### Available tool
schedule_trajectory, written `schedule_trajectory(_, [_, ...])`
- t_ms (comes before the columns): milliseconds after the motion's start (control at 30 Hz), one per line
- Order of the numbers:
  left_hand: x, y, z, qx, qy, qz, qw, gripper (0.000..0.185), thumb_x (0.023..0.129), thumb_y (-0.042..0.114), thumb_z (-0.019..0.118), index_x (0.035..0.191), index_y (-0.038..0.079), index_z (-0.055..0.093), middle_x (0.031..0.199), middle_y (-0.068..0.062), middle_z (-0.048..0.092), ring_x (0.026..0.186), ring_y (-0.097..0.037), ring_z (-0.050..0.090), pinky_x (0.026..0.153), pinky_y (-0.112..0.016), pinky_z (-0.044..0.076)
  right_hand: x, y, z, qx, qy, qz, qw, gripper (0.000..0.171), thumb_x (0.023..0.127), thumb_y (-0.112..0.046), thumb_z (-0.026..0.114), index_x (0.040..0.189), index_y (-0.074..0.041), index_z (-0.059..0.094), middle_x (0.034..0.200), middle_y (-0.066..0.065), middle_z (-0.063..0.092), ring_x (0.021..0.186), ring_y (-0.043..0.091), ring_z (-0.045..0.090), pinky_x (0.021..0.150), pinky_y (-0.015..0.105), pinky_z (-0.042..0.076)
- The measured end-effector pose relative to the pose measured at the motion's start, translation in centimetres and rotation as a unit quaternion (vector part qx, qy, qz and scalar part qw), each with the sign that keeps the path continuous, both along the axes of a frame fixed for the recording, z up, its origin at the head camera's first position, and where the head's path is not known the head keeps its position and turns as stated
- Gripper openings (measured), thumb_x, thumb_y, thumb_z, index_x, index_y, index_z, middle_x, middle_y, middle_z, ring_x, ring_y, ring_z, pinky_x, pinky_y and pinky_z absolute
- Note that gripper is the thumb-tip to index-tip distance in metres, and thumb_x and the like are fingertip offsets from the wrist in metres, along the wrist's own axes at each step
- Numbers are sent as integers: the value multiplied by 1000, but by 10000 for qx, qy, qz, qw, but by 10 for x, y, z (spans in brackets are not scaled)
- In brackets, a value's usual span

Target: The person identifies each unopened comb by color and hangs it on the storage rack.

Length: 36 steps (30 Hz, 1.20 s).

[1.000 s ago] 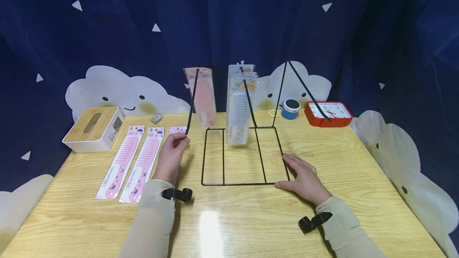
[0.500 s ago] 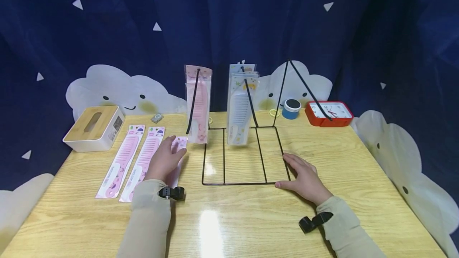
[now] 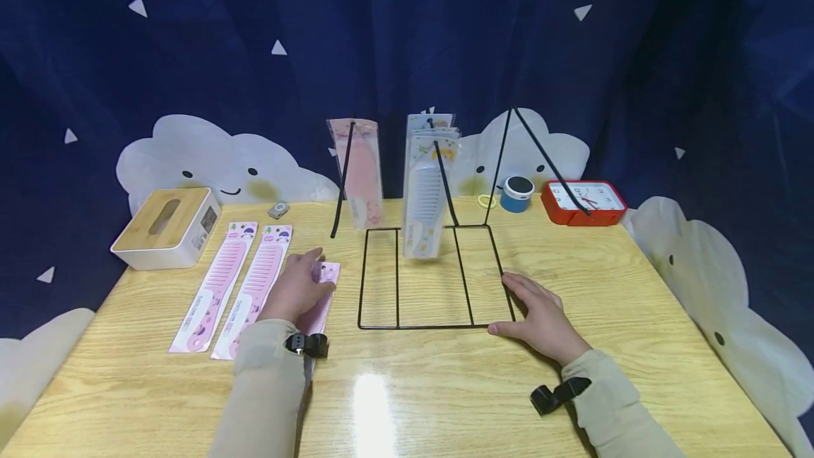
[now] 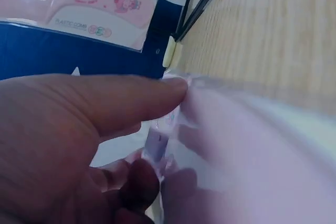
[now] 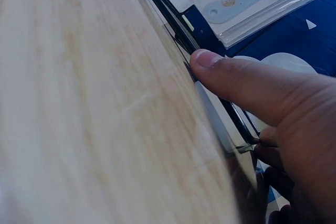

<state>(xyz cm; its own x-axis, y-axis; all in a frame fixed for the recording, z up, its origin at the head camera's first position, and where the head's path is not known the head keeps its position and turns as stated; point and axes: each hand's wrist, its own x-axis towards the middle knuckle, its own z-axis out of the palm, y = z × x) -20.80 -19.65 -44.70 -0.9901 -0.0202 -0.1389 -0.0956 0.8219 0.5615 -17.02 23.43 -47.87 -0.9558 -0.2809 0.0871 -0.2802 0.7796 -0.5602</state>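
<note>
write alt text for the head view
Left hand grips a pink comb package at a wooden table, beside two pink-and-white packages; right hand touches a black wire rack hung with a pink plastic packet and pale-blue packets.

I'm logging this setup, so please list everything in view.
Rack: 1, black, mid-table
Hung blue packs: several, pale blue, rack's middle
Hung pink packs: at least 1, rack's left
Held pack: 1, pink, left of rack
Flat packs: 2, pink, table left
Box: 1, white, wood-coloured top, far left
Gadget: 1, grey, back left
Ring: at least 1, yellow, back
Speaker: 1, blue and white, back right
Clock: 1, red, back right
Table: 1, wood-coloured, beneath
Curtain: 1, navy, behind
Wrist cameras: 2, black, wrists
Sleeves: 2, beige, front
Left hand: 1, bare, gripping held pack
Right hand: 1, bare, rack's front right corner
</note>
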Motion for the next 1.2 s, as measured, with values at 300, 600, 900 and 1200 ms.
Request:
schedule_trajectory(300, [5,-5,12,357,-102,334,9988,17,92,14,66,109,9,67,93,-9,61,81,-24,55,68,-36,44,0,0,-1,-15,11,11,10000,104,74,-52,85,151,1,40,155,22,39,143,41,32,109,61,18])
schedule_trajectory(600, [14,-10,42,1126,665,535,9900,20,97,18,62,113,8,63,96,-11,57,89,-28,50,75,-38,38,0,0,0,-6,-10,8,10000,104,74,-52,85,151,1,40,156,22,38,143,41,32,109,62,18])
schedule_trajectory(900, [36,0,91,3304,1601,707,9274,25,94,20,72,113,5,65,93,-5,57,82,-16,52,68,-22,46,0,-1,2,4,-35,9,10000,104,74,-52,85,151,1,40,156,22,37,144,41,31,109,62,18])
schedule_trajectory(1200, [71,14,126,5091,2761,-701,8122,10,94,-6,63,96,2,69,118,-12,68,101,-20,63,74,-22,52,1,0,1,-36,-57,14,10000,103,75,-52,84,151,2,40,156,22,38,144,41,30,110,62,17])
